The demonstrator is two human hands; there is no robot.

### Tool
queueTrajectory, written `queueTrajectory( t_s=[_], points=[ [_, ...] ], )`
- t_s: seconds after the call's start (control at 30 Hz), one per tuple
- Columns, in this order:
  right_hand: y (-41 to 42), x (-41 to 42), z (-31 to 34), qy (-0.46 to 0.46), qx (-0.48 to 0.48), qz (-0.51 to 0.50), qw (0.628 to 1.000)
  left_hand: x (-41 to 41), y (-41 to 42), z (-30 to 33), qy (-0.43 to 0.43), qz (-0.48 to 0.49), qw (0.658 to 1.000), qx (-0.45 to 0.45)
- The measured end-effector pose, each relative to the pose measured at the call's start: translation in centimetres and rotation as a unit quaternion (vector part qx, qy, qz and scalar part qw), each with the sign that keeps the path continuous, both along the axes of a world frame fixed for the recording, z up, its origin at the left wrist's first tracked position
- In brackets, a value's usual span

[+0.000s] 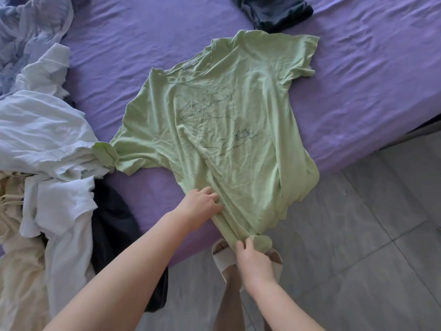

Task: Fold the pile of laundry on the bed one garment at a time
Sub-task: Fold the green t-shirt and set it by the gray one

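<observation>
**Green T-shirt held at its hem over the bed corner**

Pale green jersey fills the centre of my view. My left hand [202, 201] rests on the lower left side of the green T-shirt [214, 111], its fingers curled into the cloth where the fabric gathers into folds. My right hand [253, 256] pinches the bunched hem nearer to me, thumb and fingers closed round a roll of the fabric that hangs past the edge of the bed [358, 68], above the grey tiled floor [358, 247]. The two hands lie near each other, the left farther up the garment, the right at its lowest point.

The shirt spreads away from the hands, printed side up, collar pointing to the far side of the bed and tilted to the right. Both short sleeves lie open; the left sleeve's cuff touches the pile of laundry [47, 151]. The cloth is creased throughout.

The print is a thin dark line drawing with handwritten script above and below. I can read "Day!" at the end of the upper lines and "making new friends" below the drawing; the rest is too fine to make out. A small label shows inside the collar, unreadable.

The bed carries a purple sheet. The pile, white, pale blue, cream and dark pieces, lies to the left. A dark garment [274, 10] sits at the far edge. White slippers [226, 259] show beneath my right hand.
</observation>
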State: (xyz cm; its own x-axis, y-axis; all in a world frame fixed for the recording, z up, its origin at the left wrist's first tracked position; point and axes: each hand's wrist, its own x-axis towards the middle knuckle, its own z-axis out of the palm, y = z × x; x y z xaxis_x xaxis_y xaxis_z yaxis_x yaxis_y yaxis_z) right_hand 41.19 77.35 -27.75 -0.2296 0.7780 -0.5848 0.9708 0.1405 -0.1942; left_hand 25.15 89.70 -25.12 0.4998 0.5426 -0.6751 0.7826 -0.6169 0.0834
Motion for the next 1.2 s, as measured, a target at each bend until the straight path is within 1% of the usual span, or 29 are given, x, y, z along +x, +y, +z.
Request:
queueTrajectory(
  t_s=[0.03,0.13,0.17,0.33,0.47,0.57,0.7,0.83,1.0,1.13,1.2],
  points=[
    [0.0,-0.1,-0.1,-0.002,-0.033,0.015,0.999,0.1,0.0,0.1,0.0,-0.004,1.0,-0.006],
    [-0.8,0.0,-1.3,0.03,-0.103,0.059,0.993,0.2,0.0,0.4,0.002,-0.002,0.999,-0.034],
    [-0.6,0.0,-1.2,0.04,-0.103,0.049,0.993,0.2,0.0,0.4,0.002,0.006,0.999,-0.044],
    [4.0,1.0,0.7,0.086,-0.003,-0.002,0.996,0.7,0.1,0.7,-0.013,0.056,0.995,-0.083],
    [9.7,3.9,1.9,0.083,0.049,-0.049,0.994,2.5,2.5,1.2,-0.083,0.158,0.981,-0.071],
    [12.9,6.4,2.6,0.059,0.057,-0.115,0.99,4.7,5.5,1.8,-0.131,0.206,0.968,-0.052],
    [15.8,9.9,2.4,0.026,0.031,-0.2,0.979,8.7,9.3,2.0,-0.151,0.225,0.961,-0.047],
    [17.8,11.6,1.4,0.02,-0.021,-0.272,0.962,12.6,12.2,1.3,-0.165,0.222,0.96,-0.048],
    [19.5,13.0,0.5,0.033,-0.094,-0.309,0.946,16.9,16.7,0.1,-0.164,0.216,0.962,-0.022],
    [20.1,14.8,0.0,0.069,-0.077,-0.311,0.945,19.4,21.0,-0.2,-0.147,0.173,0.973,0.031],
    [20.3,15.1,-0.4,0.087,-0.069,-0.304,0.946,20.4,23.4,-0.1,-0.121,0.145,0.98,0.057]
  ],
)
